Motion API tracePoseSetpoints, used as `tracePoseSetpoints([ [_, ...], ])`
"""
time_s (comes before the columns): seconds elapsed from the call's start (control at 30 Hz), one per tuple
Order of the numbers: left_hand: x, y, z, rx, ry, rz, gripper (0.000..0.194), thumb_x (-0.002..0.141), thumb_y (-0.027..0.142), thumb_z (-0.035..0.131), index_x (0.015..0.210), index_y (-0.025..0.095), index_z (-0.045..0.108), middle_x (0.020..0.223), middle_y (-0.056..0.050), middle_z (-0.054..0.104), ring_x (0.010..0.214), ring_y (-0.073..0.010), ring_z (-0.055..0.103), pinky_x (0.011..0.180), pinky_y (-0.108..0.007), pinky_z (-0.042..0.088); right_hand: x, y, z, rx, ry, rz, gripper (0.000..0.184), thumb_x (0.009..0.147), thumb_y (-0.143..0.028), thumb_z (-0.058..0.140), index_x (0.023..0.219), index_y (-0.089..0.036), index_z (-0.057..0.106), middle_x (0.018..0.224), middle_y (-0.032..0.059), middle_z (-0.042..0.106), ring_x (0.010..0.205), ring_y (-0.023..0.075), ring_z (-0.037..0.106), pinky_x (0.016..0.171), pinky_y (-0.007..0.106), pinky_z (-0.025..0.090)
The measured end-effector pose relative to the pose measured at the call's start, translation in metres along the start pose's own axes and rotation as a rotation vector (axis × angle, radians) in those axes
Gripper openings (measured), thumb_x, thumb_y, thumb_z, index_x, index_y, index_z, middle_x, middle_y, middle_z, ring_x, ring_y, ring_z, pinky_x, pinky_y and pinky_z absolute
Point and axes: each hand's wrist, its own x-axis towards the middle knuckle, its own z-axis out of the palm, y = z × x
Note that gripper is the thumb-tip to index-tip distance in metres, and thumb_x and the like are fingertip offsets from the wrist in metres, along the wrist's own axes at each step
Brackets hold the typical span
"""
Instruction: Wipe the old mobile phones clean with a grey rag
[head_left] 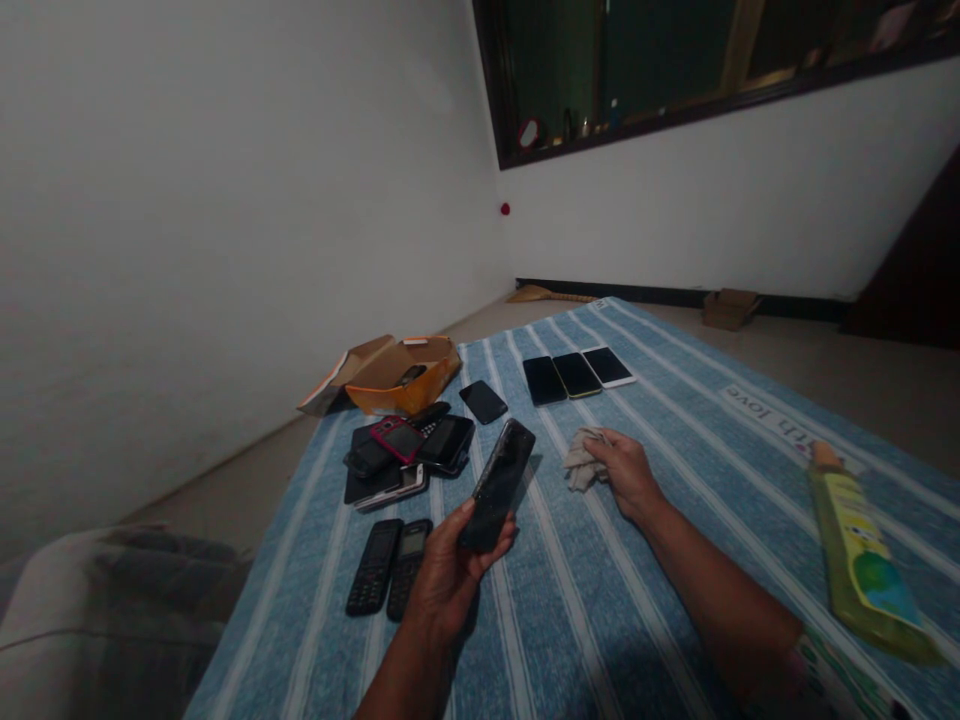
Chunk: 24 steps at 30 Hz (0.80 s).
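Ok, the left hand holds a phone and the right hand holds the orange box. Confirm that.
Wrong on one point: the right hand holds a cloth, not the orange box, as the head view shows. The left hand does hold a phone.

glossy glass, matt plastic and rough cloth on the cover

the cover (570, 640) is a coarse woven cloth, rough to the eye. on it, the phone (497, 485) has a glossy dark glass face, and the rag (583, 460) is soft, crumpled fabric. the keypad phones (375, 565) are matt black plastic, the three phones (577, 375) have smooth glossy screens, and the bottle (862, 550) is shiny plastic. at the cover's edge, the box (401, 385) is plain card.
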Motion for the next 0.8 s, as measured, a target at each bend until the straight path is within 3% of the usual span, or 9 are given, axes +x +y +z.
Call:
tracePoseSetpoints([
  [0.1,0.000,-0.001,-0.001,0.008,-0.012,0.013,0.023,0.084,0.028,0.064,0.097,0.009,0.065,0.084,-0.016,0.076,0.072,-0.0226,0.074,0.072,-0.033,0.061,-0.001,-0.001,0.000,-0.006,0.008,-0.006,0.029,0.063,-0.036,0.078,0.080,-0.013,0.071,0.061,0.0023,0.067,0.047,0.0141,0.058,0.044,0.024,0.042],
  [0.2,0.000,-0.004,-0.002,0.091,0.034,0.134,0.038,0.072,0.031,0.077,0.102,0.011,0.065,0.084,-0.011,0.075,0.074,-0.0223,0.073,0.074,-0.034,0.060,0.000,-0.001,0.000,-0.011,0.026,-0.018,0.029,0.062,-0.035,0.078,0.080,-0.013,0.072,0.062,0.0024,0.067,0.048,0.0140,0.058,0.044,0.024,0.041],
  [0.43,-0.001,-0.025,-0.002,0.740,0.234,0.581,0.062,0.056,0.031,0.086,0.113,0.022,0.064,0.097,-0.005,0.071,0.096,-0.0285,0.067,0.096,-0.045,0.050,0.003,0.003,-0.003,-0.030,0.111,-0.083,0.030,0.063,-0.034,0.077,0.087,-0.015,0.074,0.072,0.0029,0.070,0.063,0.0177,0.064,0.058,0.028,0.050],
  [0.63,-0.001,-0.047,0.000,0.982,0.087,0.746,0.074,0.056,0.026,0.082,0.126,0.019,0.058,0.115,-0.012,0.067,0.110,-0.0352,0.061,0.100,-0.049,0.046,0.003,0.006,-0.005,-0.236,0.178,-0.304,0.026,0.069,-0.030,0.072,0.093,-0.020,0.076,0.089,0.0045,0.073,0.088,0.0245,0.067,0.084,0.040,0.051],
  [0.8,-0.001,-0.052,-0.003,1.014,-0.064,0.721,0.085,0.058,0.017,0.078,0.138,0.020,0.048,0.129,-0.014,0.061,0.120,-0.0362,0.055,0.104,-0.053,0.042,-0.003,0.009,-0.002,-0.508,0.023,-0.555,0.027,0.078,-0.025,0.060,0.101,-0.023,0.074,0.104,0.0077,0.070,0.103,0.0255,0.063,0.099,0.044,0.045],
])
